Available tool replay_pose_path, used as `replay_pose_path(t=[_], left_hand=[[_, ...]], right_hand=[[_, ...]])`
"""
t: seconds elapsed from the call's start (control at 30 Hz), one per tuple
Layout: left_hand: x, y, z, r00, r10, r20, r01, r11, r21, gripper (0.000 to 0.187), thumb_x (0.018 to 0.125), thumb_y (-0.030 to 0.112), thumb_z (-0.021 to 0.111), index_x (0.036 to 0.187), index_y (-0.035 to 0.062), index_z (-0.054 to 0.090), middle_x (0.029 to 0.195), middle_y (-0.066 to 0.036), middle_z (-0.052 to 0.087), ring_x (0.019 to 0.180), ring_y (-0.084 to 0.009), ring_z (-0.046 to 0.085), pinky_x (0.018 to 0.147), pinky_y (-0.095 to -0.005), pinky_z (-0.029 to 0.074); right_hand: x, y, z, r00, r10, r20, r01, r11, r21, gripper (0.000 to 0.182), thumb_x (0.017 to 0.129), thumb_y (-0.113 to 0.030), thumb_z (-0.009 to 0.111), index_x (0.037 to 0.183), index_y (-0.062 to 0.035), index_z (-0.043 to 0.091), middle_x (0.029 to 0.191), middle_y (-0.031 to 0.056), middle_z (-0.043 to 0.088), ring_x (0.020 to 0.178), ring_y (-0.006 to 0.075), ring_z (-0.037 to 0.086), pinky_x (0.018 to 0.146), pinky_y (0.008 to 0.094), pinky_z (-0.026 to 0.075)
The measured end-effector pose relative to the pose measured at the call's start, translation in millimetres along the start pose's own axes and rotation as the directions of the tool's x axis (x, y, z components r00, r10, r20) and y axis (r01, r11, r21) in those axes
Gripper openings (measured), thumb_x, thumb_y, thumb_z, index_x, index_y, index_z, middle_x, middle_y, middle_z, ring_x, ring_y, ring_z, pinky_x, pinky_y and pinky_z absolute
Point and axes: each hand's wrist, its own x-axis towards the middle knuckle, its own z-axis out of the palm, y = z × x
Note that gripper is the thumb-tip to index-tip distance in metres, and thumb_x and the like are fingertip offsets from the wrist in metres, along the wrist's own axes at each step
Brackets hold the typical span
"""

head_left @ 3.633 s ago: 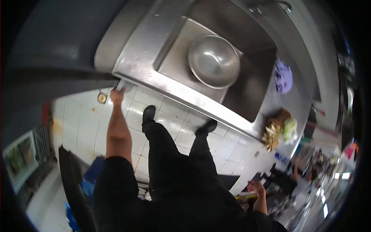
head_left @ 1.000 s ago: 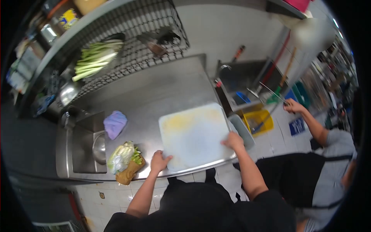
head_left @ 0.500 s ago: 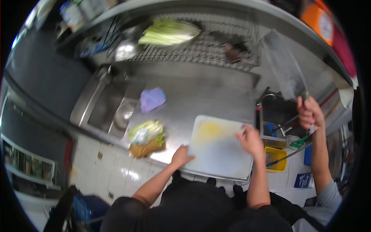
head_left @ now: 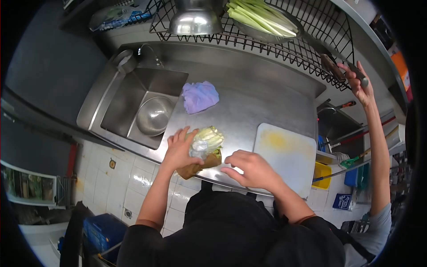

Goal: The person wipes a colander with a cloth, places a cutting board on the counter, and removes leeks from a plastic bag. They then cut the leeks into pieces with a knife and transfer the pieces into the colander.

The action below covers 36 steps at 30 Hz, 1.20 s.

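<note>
A pale green leafy vegetable (head_left: 211, 139), partly in clear plastic, lies with brown wrapping (head_left: 192, 171) at the counter's front edge. My left hand (head_left: 180, 149) rests against its left side, fingers spread and thumb reaching across the plastic. My right hand (head_left: 253, 169) hovers just right of the vegetable, thumb and fingers apart with nothing between them. It overlaps the left edge of the white cutting board (head_left: 289, 155), which has a yellow stain.
A crumpled purple cloth (head_left: 200, 96) lies behind the vegetable. Left is a sink (head_left: 126, 104) holding a metal bowl (head_left: 155, 116). Green stalks (head_left: 262, 18) fill a bowl on the wire rack (head_left: 275, 51). Another person's hand (head_left: 361, 86) holds a knife handle (head_left: 357, 74) beside the rack.
Both my hands have left the cutting board and moved left to the wrapped vegetable. The other person's hand has raised the cleaver to the rack. The camera view has shifted.
</note>
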Motion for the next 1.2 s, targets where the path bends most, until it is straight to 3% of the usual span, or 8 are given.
replay_pose_path(t=[0.13, 0.3, 0.4, 0.53, 0.7, 0.9, 1.1, 1.2], left_hand=[[29.1, -33.1, 9.2, 0.894, -0.034, 0.446, 0.122, 0.978, -0.17, 0.097, 0.065, 0.035, 0.086, 0.151, 0.018, 0.045, 0.147, -0.019, 0.051, 0.13, -0.0419, 0.052, 0.104, -0.0467, 0.046], [66.1, -83.1, 30.1, 0.977, -0.09, 0.193, 0.203, 0.665, -0.719, 0.039, 0.082, 0.02, 0.076, 0.115, -0.0007, 0.072, 0.102, -0.012, 0.075, 0.098, -0.0193, 0.068, 0.09, -0.0326, 0.052], [97.9, -81.5, 38.7, 0.944, -0.105, 0.314, 0.327, 0.439, -0.837, 0.042, 0.084, 0.022, 0.077, 0.118, -0.001, 0.071, 0.103, -0.01, 0.074, 0.098, -0.015, 0.066, 0.089, -0.0323, 0.051], [130.9, -44.7, 43.0, 0.963, 0.082, 0.256, 0.157, 0.602, -0.783, 0.041, 0.09, 0.027, 0.075, 0.12, 0.0004, 0.069, 0.096, -0.008, 0.074, 0.087, -0.0147, 0.068, 0.078, -0.0296, 0.054], [118.4, -89.1, 60.7, 0.956, -0.204, 0.213, 0.278, 0.383, -0.881, 0.03, 0.094, 0.023, 0.071, 0.113, 0.0001, 0.07, 0.093, -0.005, 0.073, 0.082, -0.0137, 0.068, 0.074, -0.0284, 0.054], [35.4, -232.7, 97.1, 0.478, -0.854, 0.206, 0.294, -0.066, -0.954, 0.015, 0.095, 0.012, 0.063, 0.105, 0.0037, 0.07, 0.084, -0.005, 0.069, 0.071, -0.0123, 0.065, 0.064, -0.0238, 0.053], [23.2, -341.4, 133.0, -0.005, -0.834, 0.552, 0.416, -0.504, -0.757, 0.046, 0.091, 0.016, 0.065, 0.133, 0.0015, 0.054, 0.124, -0.017, 0.062, 0.106, -0.0255, 0.065, 0.082, -0.0375, 0.056], [16.9, -415.2, 217.9, -0.168, -0.754, 0.635, 0.313, -0.651, -0.691, 0.066, 0.088, 0.027, 0.071, 0.147, 0.0121, 0.046, 0.154, -0.013, 0.044, 0.139, -0.036, 0.042, 0.114, -0.0549, 0.03]], right_hand=[[0.1, 30.1, 57.1, 0.952, 0.231, 0.201, -0.203, 0.968, -0.148, 0.029, 0.095, -0.03, 0.064, 0.091, -0.0016, 0.062, 0.087, 0.0159, 0.067, 0.086, 0.0376, 0.065, 0.077, 0.0478, 0.054], [-11.7, 20.4, 60.7, 0.892, 0.441, 0.098, -0.437, 0.897, -0.063, 0.028, 0.096, -0.03, 0.064, 0.097, -0.0028, 0.066, 0.092, 0.016, 0.069, 0.087, 0.0359, 0.068, 0.077, 0.0452, 0.054], [-21.2, 25.7, 57.5, 0.829, 0.555, 0.069, -0.552, 0.832, -0.059, 0.028, 0.095, -0.029, 0.067, 0.095, -0.001, 0.067, 0.092, 0.0166, 0.07, 0.082, 0.0348, 0.069, 0.074, 0.0438, 0.055], [-28.0, 34.9, 60.4, 0.731, 0.681, -0.05, -0.68, 0.732, 0.04, 0.026, 0.092, -0.025, 0.071, 0.094, 0.0014, 0.07, 0.079, 0.0194, 0.069, 0.069, 0.0319, 0.07, 0.064, 0.0398, 0.054], [-35.2, 53.7, 66.6, 0.695, 0.719, -0.02, -0.718, 0.695, 0.033, 0.025, 0.091, -0.022, 0.073, 0.092, 0.0025, 0.069, 0.073, 0.0169, 0.068, 0.062, 0.0268, 0.066, 0.06, 0.0366, 0.052], [-22.0, 80.1, 80.9, 0.707, 0.702, -0.085, -0.681, 0.708, 0.189, 0.017, 0.093, -0.013, 0.071, 0.091, 0.0035, 0.069, 0.069, 0.0131, 0.066, 0.057, 0.0187, 0.06, 0.056, 0.0312, 0.048], [86.9, 91.4, 69.2, 0.829, 0.505, -0.24, -0.492, 0.863, 0.115, 0.014, 0.093, -0.012, 0.07, 0.095, 0.0023, 0.07, 0.088, 0.012, 0.07, 0.066, 0.0195, 0.062, 0.059, 0.0305, 0.051], [158.2, 130.6, 76.8, 0.83, 0.539, -0.144, -0.542, 0.84, 0.017, 0.039, 0.09, -0.023, 0.074, 0.123, -0.0056, 0.064, 0.118, 0.0173, 0.064, 0.098, 0.0276, 0.065, 0.073, 0.0357, 0.056]])
